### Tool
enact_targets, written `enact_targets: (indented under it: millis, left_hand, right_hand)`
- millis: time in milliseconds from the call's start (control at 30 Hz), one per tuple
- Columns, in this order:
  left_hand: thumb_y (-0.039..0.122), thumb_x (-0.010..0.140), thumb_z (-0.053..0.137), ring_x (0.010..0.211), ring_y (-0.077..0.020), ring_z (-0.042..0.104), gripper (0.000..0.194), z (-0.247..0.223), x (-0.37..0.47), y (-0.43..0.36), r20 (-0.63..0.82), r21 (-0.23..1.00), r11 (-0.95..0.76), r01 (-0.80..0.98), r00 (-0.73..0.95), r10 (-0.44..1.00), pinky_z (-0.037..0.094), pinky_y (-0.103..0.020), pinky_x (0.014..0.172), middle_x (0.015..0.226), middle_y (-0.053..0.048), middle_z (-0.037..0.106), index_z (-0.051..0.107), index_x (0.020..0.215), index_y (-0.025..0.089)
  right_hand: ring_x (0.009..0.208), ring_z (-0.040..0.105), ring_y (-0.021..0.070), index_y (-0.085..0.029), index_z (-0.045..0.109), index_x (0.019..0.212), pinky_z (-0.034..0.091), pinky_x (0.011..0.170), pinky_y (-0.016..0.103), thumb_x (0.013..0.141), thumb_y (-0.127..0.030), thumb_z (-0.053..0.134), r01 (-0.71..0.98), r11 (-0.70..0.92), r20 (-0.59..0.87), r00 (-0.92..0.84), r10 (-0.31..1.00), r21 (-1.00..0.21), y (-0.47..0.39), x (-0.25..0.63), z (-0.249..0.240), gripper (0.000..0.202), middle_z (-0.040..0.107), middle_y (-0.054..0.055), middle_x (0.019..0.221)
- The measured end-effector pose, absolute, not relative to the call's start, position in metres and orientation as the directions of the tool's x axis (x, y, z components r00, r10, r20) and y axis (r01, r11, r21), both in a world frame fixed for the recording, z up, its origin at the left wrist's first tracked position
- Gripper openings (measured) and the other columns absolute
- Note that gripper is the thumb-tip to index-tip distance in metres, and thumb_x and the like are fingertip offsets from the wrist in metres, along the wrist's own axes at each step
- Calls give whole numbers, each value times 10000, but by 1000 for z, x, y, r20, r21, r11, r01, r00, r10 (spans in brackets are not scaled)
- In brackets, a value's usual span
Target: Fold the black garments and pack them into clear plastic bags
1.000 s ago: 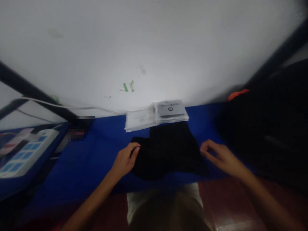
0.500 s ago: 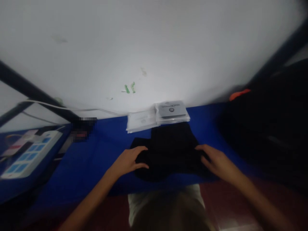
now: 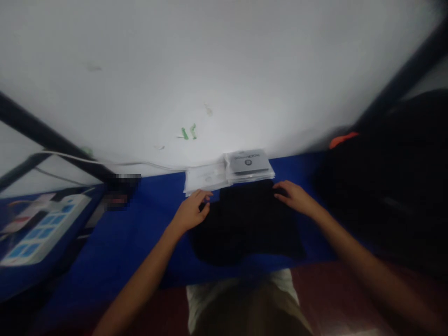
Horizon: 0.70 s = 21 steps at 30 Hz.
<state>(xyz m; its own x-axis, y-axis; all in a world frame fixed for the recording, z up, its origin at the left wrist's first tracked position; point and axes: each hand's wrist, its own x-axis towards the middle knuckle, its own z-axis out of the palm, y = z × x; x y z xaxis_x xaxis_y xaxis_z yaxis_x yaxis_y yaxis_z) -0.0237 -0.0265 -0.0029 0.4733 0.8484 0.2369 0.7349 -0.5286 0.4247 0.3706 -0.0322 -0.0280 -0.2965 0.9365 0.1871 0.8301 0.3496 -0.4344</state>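
Observation:
A piece of black cloth (image 3: pixel 252 219), perhaps a garment, lies spread on the blue tabletop (image 3: pixel 140 242). Its folds are hard to make out in the dim light. My left hand (image 3: pixel 192 211) is at the cloth's upper left edge, thumb and fingers curved and apart. At the upper right corner, my right hand (image 3: pixel 294 196) has its thumb and fingers around the cloth's edge. Just beyond the cloth lie flat packs in clear plastic, a grey printed one (image 3: pixel 250 162) on top at the right and a whitish one (image 3: pixel 206 177) at the left.
A white power strip (image 3: pixel 45 228) with blue sockets lies at the left. Behind the table rises a white wall (image 3: pixel 224 74), with a pale cable (image 3: pixel 140 163) along its foot. A large dark mass (image 3: pixel 388 196) stands at the right, an orange item (image 3: pixel 343 140) by it.
Both hands have moved away from me, toward the cloth's far edge. My right hand has gone from the cloth's right side to its upper right corner. The packs stay put.

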Motion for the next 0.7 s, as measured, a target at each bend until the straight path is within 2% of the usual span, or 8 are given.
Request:
enact_targets:
  millis: [100,200,300,467,633,700]
  left_hand:
    - [257,902,496,979,-200,612,221,-5,-3,-14,297,457,-553,697,466,833,506,-342,878,1026,-64,612,578,1099,200]
    - [355,915,527,971,-218,605,254,-12,21,-1,229,434,-475,766,415,880,503,-358,863,1057,-76,594,585,1107,198]
    - [411,895,565,936,-234,596,283,-20,38,9,160,385,-413,825,381,910,500,-353,798,1038,-81,581,608,1077,199]
    - [238,868,554,912,-221,575,76,-25,48,13,205,386,-437,812,386,899,484,-326,769,939,-65,558,616,876,194]
    - [214,885,512,935,-199,570,76,-16,48,6,279,433,-487,758,402,872,488,-330,840,958,-58,572,583,868,195]
    - [203,892,499,981,-191,566,78,-10,45,-1,344,465,-557,688,439,830,480,-327,888,971,-57,585,577,883,196]
  right_hand:
    - [995,628,282,-171,600,1178,518,869,411,899,-380,522,875,333,218,-270,938,-351,-21,365,-31,357,622,137,1097]
    - [1053,602,291,-163,572,1241,514,887,412,921,-332,483,900,325,235,-262,936,-290,-13,359,-34,373,589,151,1145]
    - [1041,595,281,-180,599,1206,510,888,404,921,-285,472,902,341,231,-284,930,-265,-6,355,-38,329,586,139,1123]
    - [969,591,271,-181,650,984,501,856,389,891,-258,481,872,354,269,-270,924,-337,-3,354,-38,207,606,120,1003]
    - [915,612,267,-195,620,942,484,844,399,880,-271,470,830,368,318,-245,916,-420,-13,359,-26,178,668,100,958]
    - [865,621,250,-204,616,940,492,800,380,867,-276,500,785,391,335,-247,909,-481,-24,363,-17,155,675,87,954]
